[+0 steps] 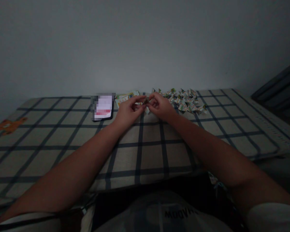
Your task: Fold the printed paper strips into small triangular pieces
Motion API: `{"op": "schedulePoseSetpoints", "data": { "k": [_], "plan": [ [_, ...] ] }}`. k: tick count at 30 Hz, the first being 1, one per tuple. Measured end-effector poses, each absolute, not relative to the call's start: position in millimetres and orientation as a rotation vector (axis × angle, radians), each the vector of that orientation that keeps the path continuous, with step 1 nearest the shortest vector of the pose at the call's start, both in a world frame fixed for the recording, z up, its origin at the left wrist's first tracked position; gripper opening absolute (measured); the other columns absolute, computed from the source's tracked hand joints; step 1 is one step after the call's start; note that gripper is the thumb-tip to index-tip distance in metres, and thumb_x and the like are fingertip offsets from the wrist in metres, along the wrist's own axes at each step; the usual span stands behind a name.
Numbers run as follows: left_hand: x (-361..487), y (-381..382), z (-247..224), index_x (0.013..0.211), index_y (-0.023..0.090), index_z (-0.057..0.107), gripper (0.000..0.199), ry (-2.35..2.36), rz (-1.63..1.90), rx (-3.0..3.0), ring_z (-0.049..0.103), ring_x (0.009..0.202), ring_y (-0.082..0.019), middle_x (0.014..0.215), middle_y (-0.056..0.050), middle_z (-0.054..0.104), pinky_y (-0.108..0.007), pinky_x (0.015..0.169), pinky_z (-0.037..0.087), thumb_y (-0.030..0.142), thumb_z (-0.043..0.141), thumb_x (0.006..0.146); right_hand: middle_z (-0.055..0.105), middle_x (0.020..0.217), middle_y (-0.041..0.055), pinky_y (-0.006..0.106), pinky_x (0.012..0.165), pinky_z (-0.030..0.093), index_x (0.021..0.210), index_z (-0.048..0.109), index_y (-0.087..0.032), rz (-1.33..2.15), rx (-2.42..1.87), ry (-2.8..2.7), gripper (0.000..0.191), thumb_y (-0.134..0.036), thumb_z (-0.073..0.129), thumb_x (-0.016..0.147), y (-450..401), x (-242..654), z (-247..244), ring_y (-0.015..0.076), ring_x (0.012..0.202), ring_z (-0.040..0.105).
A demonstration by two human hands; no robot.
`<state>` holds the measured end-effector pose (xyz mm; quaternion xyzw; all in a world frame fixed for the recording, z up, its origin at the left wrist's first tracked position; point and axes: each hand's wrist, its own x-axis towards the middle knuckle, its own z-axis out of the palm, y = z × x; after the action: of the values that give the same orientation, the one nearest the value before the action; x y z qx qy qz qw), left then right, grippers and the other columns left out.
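Note:
My left hand and my right hand meet over the far middle of the table. Between their fingertips is a small folded piece of printed paper, mostly covered by the fingers. Both hands are closed in a pinch on it. To the right of my right hand lies a cluster of several folded paper pieces, pointed and printed in white, green and orange. Behind my left hand are flat green and yellow printed sheets or packets, partly hidden by the hand.
A phone with a lit, blurred screen lies left of my left hand. The checked tablecloth covers the table, with an orange figure at its left edge. A pale wall stands behind. Dark striped fabric is at right.

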<state>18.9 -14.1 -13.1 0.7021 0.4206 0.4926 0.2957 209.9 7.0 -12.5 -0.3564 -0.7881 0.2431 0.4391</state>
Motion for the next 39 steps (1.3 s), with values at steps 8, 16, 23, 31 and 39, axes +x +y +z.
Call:
{"op": "schedulePoseSetpoints", "data": {
  "k": [8, 16, 23, 31, 39],
  "plan": [
    [18.2, -16.7, -12.3, 0.119, 0.024, 0.08, 0.039, 1.316, 1.362, 2.021, 0.071, 0.087, -0.019, 0.098, -0.003, 0.082, -0.032, 0.086, 0.055, 0.021, 0.067, 0.082, 0.049, 0.059, -0.0078, 0.028, 0.062, 0.034, 0.116, 0.059, -0.022, 0.384, -1.001, -1.954, 0.035, -0.018, 0.055, 0.081, -4.9, 204.1, -6.5, 0.0142, 0.055, 0.047],
    [22.4, -12.4, -20.8, 0.121, 0.024, 0.079, 0.04, 1.202, 1.472, 1.938, 0.071, 0.08, -0.017, 0.096, -0.003, 0.082, -0.033, 0.082, 0.058, 0.024, 0.068, 0.082, 0.062, 0.071, -0.0018, 0.027, 0.065, 0.04, 0.117, 0.062, -0.018, 0.195, -0.969, -1.977, 0.035, -0.014, 0.046, 0.086, 0.8, 205.8, -10.0, 0.0146, 0.062, 0.055],
    [24.5, -12.4, -13.3, 0.124, 0.021, 0.077, 0.048, 1.059, 1.493, 1.579, 0.074, 0.097, -0.022, 0.112, -0.007, 0.079, -0.038, 0.09, 0.061, 0.025, 0.072, 0.076, 0.077, 0.1, 0.0069, 0.028, 0.079, 0.053, 0.108, 0.073, -0.017, 0.115, -0.775, -1.973, 0.035, -0.013, 0.043, 0.09, 8.2, 210.0, -15.3, 0.0163, 0.086, 0.07],
    [19.8, -3.9, -12.8, 0.127, 0.019, 0.071, 0.062, 0.964, 1.357, 1.332, 0.074, 0.096, -0.023, 0.109, -0.01, 0.077, -0.038, 0.087, 0.062, 0.041, 0.087, 0.072, 0.08, 0.111, 0.0036, 0.035, 0.097, 0.055, 0.111, 0.079, -0.022, 0.178, -0.773, -2.111, 0.041, -0.011, 0.048, 0.087, 14.9, 216.7, -14.7, 0.0175, 0.103, 0.073],
    [13.0, 4.8, -15.5, 0.125, 0.018, 0.071, 0.064, 0.92, 1.453, 1.44, 0.073, 0.096, -0.022, 0.106, -0.009, 0.076, -0.043, 0.096, 0.059, 0.033, 0.09, 0.066, 0.077, 0.118, 0.0079, 0.033, 0.088, 0.057, 0.142, 0.061, -0.019, 0.539, -0.801, -1.941, 0.055, -0.02, 0.05, 0.089, 10.5, 213.2, -14.7, 0.0182, 0.096, 0.072]
  ]
}}
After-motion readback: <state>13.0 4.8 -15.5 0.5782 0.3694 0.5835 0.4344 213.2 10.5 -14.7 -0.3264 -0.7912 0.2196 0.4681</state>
